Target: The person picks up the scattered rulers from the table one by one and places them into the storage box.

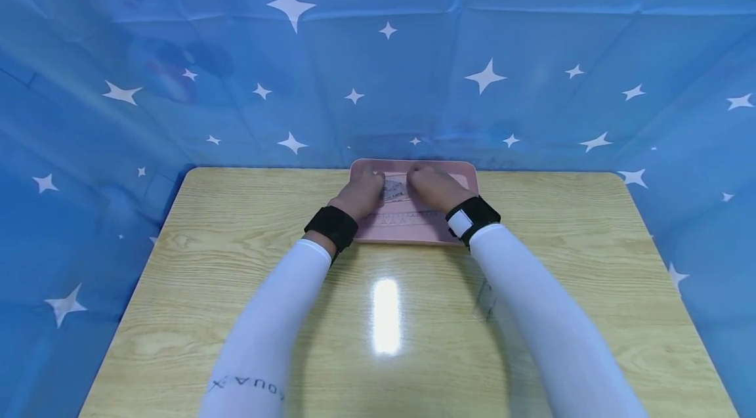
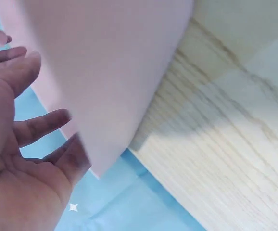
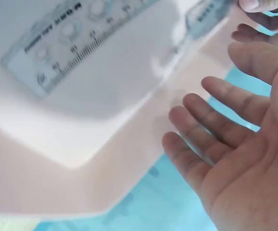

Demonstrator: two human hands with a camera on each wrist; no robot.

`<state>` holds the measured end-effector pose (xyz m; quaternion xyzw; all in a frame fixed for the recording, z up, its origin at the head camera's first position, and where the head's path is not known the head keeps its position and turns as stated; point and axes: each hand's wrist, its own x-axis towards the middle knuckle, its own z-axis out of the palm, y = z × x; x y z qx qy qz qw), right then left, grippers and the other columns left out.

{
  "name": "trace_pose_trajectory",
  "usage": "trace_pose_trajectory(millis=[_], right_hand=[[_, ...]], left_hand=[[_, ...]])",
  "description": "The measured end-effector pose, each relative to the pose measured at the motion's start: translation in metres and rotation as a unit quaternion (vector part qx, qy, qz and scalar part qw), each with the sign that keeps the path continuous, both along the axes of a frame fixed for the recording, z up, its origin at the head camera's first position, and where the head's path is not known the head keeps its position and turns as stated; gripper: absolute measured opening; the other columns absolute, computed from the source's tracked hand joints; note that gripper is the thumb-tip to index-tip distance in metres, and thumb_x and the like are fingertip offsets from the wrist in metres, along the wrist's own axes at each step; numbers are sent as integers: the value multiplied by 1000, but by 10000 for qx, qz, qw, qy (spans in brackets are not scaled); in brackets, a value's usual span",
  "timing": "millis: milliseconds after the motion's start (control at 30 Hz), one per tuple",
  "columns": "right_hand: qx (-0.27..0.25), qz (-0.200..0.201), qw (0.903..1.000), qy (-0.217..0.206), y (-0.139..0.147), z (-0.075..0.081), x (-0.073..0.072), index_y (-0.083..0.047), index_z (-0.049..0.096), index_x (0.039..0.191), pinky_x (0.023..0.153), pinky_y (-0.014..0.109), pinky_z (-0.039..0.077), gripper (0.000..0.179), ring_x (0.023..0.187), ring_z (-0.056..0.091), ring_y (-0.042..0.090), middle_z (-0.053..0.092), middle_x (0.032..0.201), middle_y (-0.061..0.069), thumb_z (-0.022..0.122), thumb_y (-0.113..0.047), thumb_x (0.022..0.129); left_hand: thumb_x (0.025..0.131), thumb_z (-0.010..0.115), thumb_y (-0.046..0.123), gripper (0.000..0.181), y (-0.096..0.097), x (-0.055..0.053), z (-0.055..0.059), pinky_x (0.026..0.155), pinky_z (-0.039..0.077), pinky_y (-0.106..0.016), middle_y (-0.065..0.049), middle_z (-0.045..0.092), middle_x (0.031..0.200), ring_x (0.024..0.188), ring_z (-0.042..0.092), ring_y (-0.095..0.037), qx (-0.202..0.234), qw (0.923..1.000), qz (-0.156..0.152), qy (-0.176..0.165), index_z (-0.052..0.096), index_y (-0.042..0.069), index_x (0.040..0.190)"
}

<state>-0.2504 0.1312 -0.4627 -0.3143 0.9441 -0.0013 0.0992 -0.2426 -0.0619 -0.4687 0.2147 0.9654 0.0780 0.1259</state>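
Observation:
At the back of the table, both hands reach over a pink tray (image 1: 384, 234). Clear rulers lie in it, one a long ruler (image 1: 398, 218) near its front side and another, smaller clear piece (image 1: 394, 191) between the hands. My left hand (image 1: 361, 193) is at the tray's left side; the left wrist view shows its fingers (image 2: 43, 127) spread and partly hidden behind the tray wall. My right hand (image 1: 436, 188) hovers at the right, its fingers (image 3: 192, 163) apart beside the tray's rim. A clear ruler (image 3: 71, 45) with printed marks appears in the right wrist view.
A wooden-patterned table (image 1: 236, 260) carries the tray at its far edge. Near the right forearm lies a faint clear item (image 1: 486, 300). A blue star-patterned cloth (image 1: 384, 90) hangs behind and at both sides.

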Motion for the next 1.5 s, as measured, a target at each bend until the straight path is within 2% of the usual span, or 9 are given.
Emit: trace_pose_trajectory(millis=[67, 167, 367, 467, 567, 767, 1067, 1367, 1500], right_hand=[[-173, -203, 9990, -356, 3, 2, 0, -1, 67, 113, 85, 36, 49, 25, 100, 65, 23, 68, 113, 18, 47, 8, 102], [-408, -470, 9944, -859, 6, 6, 1, -1, 66, 114, 87, 38, 49, 21, 104, 63, 25, 64, 121, 19, 47, 3, 104], [-686, -600, 9903, -1044, 11, 16, -1, 3, 60, 131, 98, 42, 52, 31, 115, 64, 30, 62, 130, 20, 48, -15, 108], [-888, -520, 9910, -861, 16, 22, 0, 5, 61, 133, 104, 45, 49, 36, 124, 59, 33, 60, 135, 20, 49, -20, 109], [-1002, -492, 9917, -639, 23, 30, 4, 3, 61, 135, 106, 48, 49, 39, 131, 56, 35, 58, 141, 19, 53, -24, 107], [-1181, -382, 9923, -33, 41, 38, 16, 2, 62, 136, 114, 51, 43, 42, 139, 50, 39, 52, 150, 22, 59, -26, 105], [-1490, 32, 9821, 1155, 73, 37, 45, 2, 63, 131, 114, 55, 42, 37, 137, 51, 42, 51, 150, 25, 64, -21, 103], [-1705, -277, 9696, 1735, 109, 28, 77, 5, 56, 139, 116, 59, 38, 53, 143, 45, 43, 43, 157, 26, 73, -22, 96], [-1662, -450, 9689, 1775, 124, 19, 93, 7, 53, 142, 115, 61, 39, 61, 144, 42, 46, 39, 159, 29, 76, -21, 94]], left_hand=[[99, 68, 14, 38, -1, -1, -1, 108, 49, -42, -27, 51, 139, 130, 51, -32, 90, 9998, 96, -141, 58, -4, 132], [98, 71, 21, 35, -3, -3, -1, 108, 49, -41, -29, 50, 142, 133, 48, -34, 140, 9996, 149, -192, 63, -2, 123], [100, 68, 35, 42, -7, -2, 1, 118, 37, -45, -31, 61, 124, 134, 46, -43, 48, 9994, -109, 328, 61, -4, 114], [101, 65, 36, 42, -6, -1, 6, 116, 39, -46, -30, 59, 124, 130, 50, -42, 134, 9990, -87, 427, 61, -3, 115], [103, 62, 36, 42, -4, 2, 11, 107, 48, -44, -29, 52, 134, 125, 53, -38, 307, 9990, 35, 327, 60, -2, 122], [103, 62, 34, 46, -1, 12, 21, 99, 53, -43, -24, 51, 134, 117, 55, -33, 810, 9964, 82, 223, 57, -1, 133], [104, 62, 38, 58, -2, 36, 27, 106, 51, -46, -26, 47, 150, 138, 51, -36, 1005, 9927, -324, 587, 47, 1, 146], [103, 63, 39, 57, 7, 65, 32, 112, 46, -50, -27, 49, 150, 139, 51, -39, 1058, 9845, -798, 1147, 54, 0, 143], [102, 66, 36, 57, 14, 80, 31, 116, 42, -53, -27, 49, 150, 143, 46, -40, 1266, 9796, -971, 1222, 53, -2, 144]])
